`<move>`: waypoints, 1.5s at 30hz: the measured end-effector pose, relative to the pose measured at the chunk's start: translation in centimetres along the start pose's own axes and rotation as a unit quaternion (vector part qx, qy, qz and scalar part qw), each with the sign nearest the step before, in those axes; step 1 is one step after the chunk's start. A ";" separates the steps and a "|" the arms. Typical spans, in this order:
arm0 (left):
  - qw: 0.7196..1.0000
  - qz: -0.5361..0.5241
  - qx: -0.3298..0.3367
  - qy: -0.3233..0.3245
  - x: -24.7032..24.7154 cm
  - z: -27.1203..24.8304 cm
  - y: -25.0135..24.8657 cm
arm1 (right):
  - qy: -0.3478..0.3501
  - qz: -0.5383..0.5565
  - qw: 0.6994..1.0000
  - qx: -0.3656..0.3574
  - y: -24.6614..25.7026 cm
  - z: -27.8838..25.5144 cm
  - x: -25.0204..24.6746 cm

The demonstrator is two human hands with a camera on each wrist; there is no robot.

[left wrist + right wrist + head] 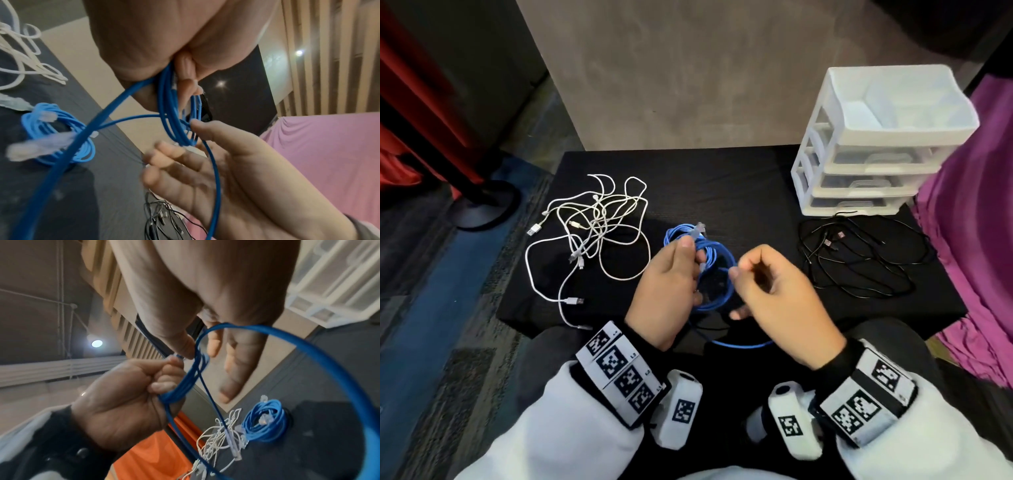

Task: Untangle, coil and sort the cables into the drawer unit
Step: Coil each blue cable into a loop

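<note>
Two blue cables show here: one half-wound blue cable [717, 274] held above the near middle of the black table [739, 192], and a finished blue coil [265, 423] lying flat on the table just beyond the hands, its clear plugs resting on top. The held cable is a thin, glossy round cord gathered into several loops that stand roughly upright, their ring running from 12 to 6 o'clock in the head view, with a loose length sagging toward the person at 6 o'clock. The left hand [671, 284] grips the bundle with fingers curled round it and thumb pressed on top. The right hand [774, 294] is half closed, thumb and forefinger pinching a strand at the ring's 3 o'clock edge, the other fingers loosely bent. At 10 o'clock lies a tangle of white cables [592, 236], plugs pointing several ways; at 2 o'clock a spread of thin black cables [859, 260] lies in front of the white drawer unit [876, 144], which stands at the table's far right corner with its drawers pushed in. Much of the held loops is hidden behind the left palm, its free end cannot be made out, and the right hand is motion-blurred.
</note>
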State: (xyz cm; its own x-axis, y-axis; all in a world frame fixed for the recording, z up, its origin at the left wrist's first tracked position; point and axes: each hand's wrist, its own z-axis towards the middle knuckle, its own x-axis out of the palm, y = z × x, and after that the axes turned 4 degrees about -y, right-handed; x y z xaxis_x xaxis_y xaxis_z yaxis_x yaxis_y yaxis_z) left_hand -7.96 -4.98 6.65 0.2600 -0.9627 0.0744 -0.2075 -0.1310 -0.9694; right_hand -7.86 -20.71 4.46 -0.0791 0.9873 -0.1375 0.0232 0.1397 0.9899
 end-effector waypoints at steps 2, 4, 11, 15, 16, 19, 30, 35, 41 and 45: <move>0.999 0.017 0.020 0.043 0.6 -0.7 -0.2 | 0.024 0.014 0.999 0.019 -0.2 0.0 0.6; 0.996 0.041 0.042 0.069 0.8 -1.1 -0.3 | 0.066 0.053 0.995 0.047 0.1 -0.1 0.9; 0.996 -0.036 -0.023 0.083 0.0 -0.6 -0.5 | 0.103 0.357 0.911 0.179 1.4 0.7 -1.5; 0.990 -0.074 -0.070 0.096 -1.9 -0.1 0.0 | -0.042 0.401 0.901 0.162 1.8 3.6 -5.7; 0.990 -0.075 -0.077 0.096 -2.6 0.0 0.1 | -0.073 0.402 0.901 0.146 1.9 4.3 -7.0; 0.991 -0.067 -0.090 0.077 -4.6 0.6 0.5 | -0.109 0.381 0.914 0.086 2.2 5.8 -10.6; 0.973 0.127 -0.015 0.194 -2.1 -0.1 0.2 | 0.093 -0.119 0.984 -0.098 1.3 1.7 -3.0; 0.952 0.209 0.019 0.224 -2.4 0.2 -0.3 | 0.134 -0.132 0.976 -0.107 0.7 1.4 -2.2; 0.962 0.137 -0.035 0.234 -1.9 -0.3 -0.7 | 0.131 -0.101 0.982 -0.096 0.8 1.0 -2.0; 0.985 0.045 -0.018 0.166 -1.3 -0.1 -0.4 | 0.046 -0.060 0.992 -0.098 0.7 1.0 -2.0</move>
State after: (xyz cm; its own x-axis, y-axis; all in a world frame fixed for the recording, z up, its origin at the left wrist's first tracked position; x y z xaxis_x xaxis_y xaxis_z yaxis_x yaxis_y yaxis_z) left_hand -8.31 -3.66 6.93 -0.0814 -0.9944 0.0674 -0.2512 -0.0450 -0.9669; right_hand -6.65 -22.52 5.43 -0.1611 0.9518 -0.2609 -0.1852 0.2305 0.9553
